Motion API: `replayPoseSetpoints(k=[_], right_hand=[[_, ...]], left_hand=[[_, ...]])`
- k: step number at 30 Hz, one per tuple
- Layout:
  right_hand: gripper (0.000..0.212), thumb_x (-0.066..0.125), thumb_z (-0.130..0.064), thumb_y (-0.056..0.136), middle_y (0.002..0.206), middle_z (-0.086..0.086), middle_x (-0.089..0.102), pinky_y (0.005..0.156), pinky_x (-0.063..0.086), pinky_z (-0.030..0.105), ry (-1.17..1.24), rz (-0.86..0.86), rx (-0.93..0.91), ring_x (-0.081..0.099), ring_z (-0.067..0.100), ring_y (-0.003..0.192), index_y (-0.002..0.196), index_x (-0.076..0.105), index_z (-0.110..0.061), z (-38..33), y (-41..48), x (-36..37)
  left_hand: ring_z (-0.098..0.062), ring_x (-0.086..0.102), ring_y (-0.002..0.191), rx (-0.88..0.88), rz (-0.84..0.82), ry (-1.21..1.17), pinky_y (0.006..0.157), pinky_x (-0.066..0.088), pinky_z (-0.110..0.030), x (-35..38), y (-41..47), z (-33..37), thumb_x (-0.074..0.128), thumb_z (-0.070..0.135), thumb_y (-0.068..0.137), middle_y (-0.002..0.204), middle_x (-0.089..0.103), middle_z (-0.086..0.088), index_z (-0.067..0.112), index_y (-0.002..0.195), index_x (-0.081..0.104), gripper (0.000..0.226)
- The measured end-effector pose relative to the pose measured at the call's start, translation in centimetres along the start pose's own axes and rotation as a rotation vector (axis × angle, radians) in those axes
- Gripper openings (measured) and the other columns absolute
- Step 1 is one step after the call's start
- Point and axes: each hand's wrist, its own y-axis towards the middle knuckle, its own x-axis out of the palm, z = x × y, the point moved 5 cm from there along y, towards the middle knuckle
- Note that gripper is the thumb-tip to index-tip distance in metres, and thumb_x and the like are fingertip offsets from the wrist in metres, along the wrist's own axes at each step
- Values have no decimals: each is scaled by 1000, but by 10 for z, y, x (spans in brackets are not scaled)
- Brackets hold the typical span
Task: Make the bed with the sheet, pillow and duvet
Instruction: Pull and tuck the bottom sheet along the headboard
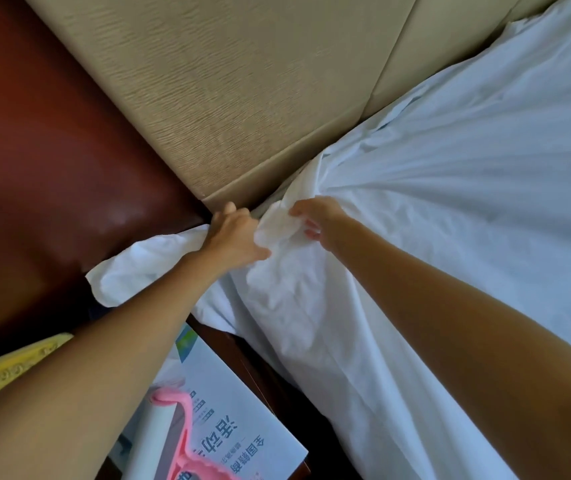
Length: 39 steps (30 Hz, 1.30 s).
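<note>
both hands are working at the bed corner. the left hand [234, 237] is gripping a bunched fold of the white sheet [450, 209], its fingertips curling down beside the beige headboard [242, 98]. the right hand [315, 220] is pinching the same bunch, just beside the left. the sheet is spreading out right of the hands and hanging over the mattress edge below them. left of the hands a red-brown wooden panel [52, 133] is standing close. beneath the left forearm a printed leaflet [235, 386] and a pink hanger [173, 398] are lying.
</note>
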Motion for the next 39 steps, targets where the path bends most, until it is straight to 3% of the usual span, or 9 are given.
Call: replayPoseSetpoints(k=[4, 7, 10, 13, 15, 20, 22, 31, 39], right_hand=[[21, 47, 9, 82, 94, 15, 48, 74, 49, 31, 318, 20, -1, 52, 27, 85, 99, 52, -2, 0, -5, -10], [29, 38, 14, 82, 90, 14, 50, 79, 50, 32, 484, 33, 22, 53, 25, 80, 104, 52, 2, 2, -6, -20], [43, 33, 13, 81, 110, 17, 52, 98, 47, 44, 574, 56, 12, 56, 32, 101, 120, 48, 2, -2, -9, -25], [32, 41, -1, 84, 95, 12, 52, 94, 48, 40, 614, -91, -21, 54, 26, 86, 115, 47, -2, -7, -20, -18], [34, 53, -6, 84, 89, 9, 53, 82, 50, 36, 401, -105, 16, 54, 22, 80, 118, 49, -3, 3, -24, -12], [16, 51, 5, 87, 90, 13, 48, 72, 54, 35, 24, 76, 60, 53, 26, 85, 102, 50, 3, 25, -25, -8], [19, 49, 1, 88, 82, 8, 45, 88, 54, 37, -30, 71, 21, 50, 22, 84, 107, 50, 3, 15, -23, -2], [42, 54, 4, 86, 122, 22, 49, 99, 47, 45, 46, 54, -85, 52, 34, 116, 125, 40, 1, -16, -4, 22], [29, 54, 2, 88, 115, 16, 48, 98, 48, 45, 71, 84, -60, 53, 32, 113, 112, 40, -7, -11, 29, 15]], left_hand=[[-22, 51, 94, 35, -106, -316, 75, 38, -27, -1, -6, 17, 62, 49, 67, 82, 55, -5, 5, 74, 59, 46], [-30, 62, 97, -30, -351, -574, 87, 50, -43, 5, -16, 18, 64, 55, 51, 101, 66, -15, 3, 98, 61, 70], [-23, 63, 97, -107, -459, -703, 87, 50, -35, 6, -22, 5, 74, 30, 67, 105, 65, -7, 15, 108, 56, 47], [-21, 58, 78, -68, -425, -568, 69, 45, -27, 3, -19, -5, 68, 8, 79, 79, 61, -4, 11, 84, 61, 9], [-22, 51, 69, -28, -352, -348, 59, 37, -28, -1, -19, -9, 66, 12, 78, 67, 51, -3, 8, 71, 53, 15], [-37, 55, 100, 37, -69, 187, 68, 35, -32, -20, -35, -10, 53, 13, 88, 102, 59, -15, 11, 92, 50, 5], [-37, 55, 99, 32, 18, 277, 67, 33, -34, -24, -40, -16, 49, 4, 86, 103, 60, -18, 11, 90, 42, 10], [-39, 58, 103, -82, 120, 307, 70, 36, -37, -11, -21, -39, 44, 3, 89, 108, 62, -18, 9, 122, 44, 33], [-33, 48, 117, -150, 206, 298, 92, 37, -42, 12, 0, -43, 46, 20, 97, 122, 54, -18, 5, 129, 36, 37]])
